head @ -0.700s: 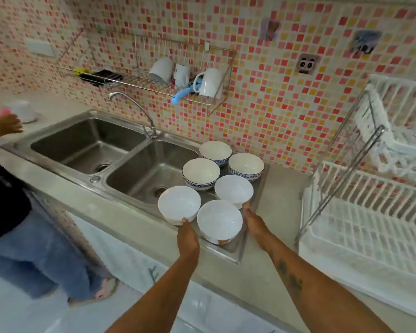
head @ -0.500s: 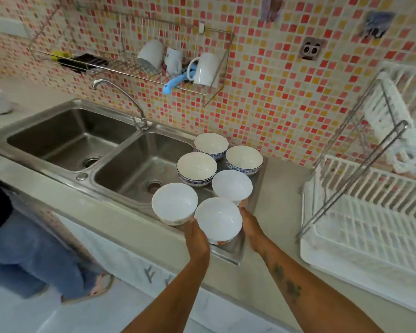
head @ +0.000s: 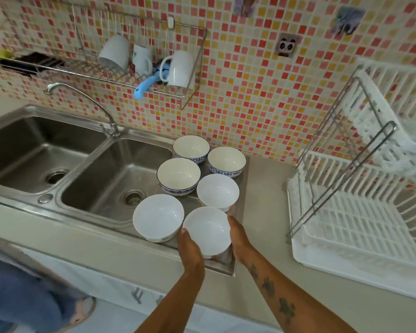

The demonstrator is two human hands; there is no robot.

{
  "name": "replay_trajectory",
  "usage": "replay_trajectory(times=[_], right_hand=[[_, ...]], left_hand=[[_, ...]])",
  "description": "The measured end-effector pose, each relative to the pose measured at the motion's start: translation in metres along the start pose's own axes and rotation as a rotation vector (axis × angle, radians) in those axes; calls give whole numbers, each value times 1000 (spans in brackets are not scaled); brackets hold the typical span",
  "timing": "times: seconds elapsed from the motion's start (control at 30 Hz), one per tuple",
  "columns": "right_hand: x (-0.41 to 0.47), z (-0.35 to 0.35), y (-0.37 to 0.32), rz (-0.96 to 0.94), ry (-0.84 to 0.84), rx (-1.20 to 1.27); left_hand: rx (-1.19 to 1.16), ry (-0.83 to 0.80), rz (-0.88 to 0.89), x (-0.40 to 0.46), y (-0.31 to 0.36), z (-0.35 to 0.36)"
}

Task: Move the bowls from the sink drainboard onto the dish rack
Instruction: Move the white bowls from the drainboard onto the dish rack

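The nearest white bowl (head: 205, 230) sits between both hands, left hand (head: 190, 248) and right hand (head: 238, 236) fingers pressed against its sides.

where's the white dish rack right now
In the head view, the white dish rack sits on the counter at the right, against the tiled wall, just right of the drainboard holding the six bowls.

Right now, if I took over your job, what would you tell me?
Left hand and right hand cup the nearest white bowl from both sides, at the drainboard's front edge; I can't tell whether it is lifted. Five more bowls sit there: two plain white, three blue-patterned. The dish rack to the right holds no bowls. All six still need moving.
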State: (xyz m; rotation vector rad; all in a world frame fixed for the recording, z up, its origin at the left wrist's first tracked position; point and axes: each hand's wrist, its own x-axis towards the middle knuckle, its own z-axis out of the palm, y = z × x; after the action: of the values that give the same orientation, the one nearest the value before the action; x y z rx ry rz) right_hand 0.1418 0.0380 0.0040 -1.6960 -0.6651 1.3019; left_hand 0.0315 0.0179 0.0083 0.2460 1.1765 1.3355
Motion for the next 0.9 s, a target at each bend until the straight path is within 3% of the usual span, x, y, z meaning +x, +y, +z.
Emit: replay_trajectory(times=[0.13, 0.23, 0.33, 0.4, 0.47, 0.57, 0.77, 0.9], right_hand=[[-26, -1, -14, -179, 216, -45], [-54, -10, -47, -375, 314, -35], [-86, -32, -105, -590, 364, -14], [-115, -51, -151, -729, 401, 6], [-148, -74, -193, -844, 455, 41], [-194, -110, -238, -957, 538, 109], [-248, -190, -281, -1081, 672, 178], [-260, -249, -287, -1019, 695, 108]], left_hand=[[-4, -7, -70, -32, 10, 7], [-145, -53, -162, -64, 38, 31], [-298, -278, -286, -85, 80, 64], [-314, -549, -504, -104, 112, 88], [-253, -824, -640, -127, 143, 111], [-51, -1123, -657, -170, 180, 147], [222, -1452, -700, -220, 189, 226], [369, -1512, -580, -245, 174, 281]])
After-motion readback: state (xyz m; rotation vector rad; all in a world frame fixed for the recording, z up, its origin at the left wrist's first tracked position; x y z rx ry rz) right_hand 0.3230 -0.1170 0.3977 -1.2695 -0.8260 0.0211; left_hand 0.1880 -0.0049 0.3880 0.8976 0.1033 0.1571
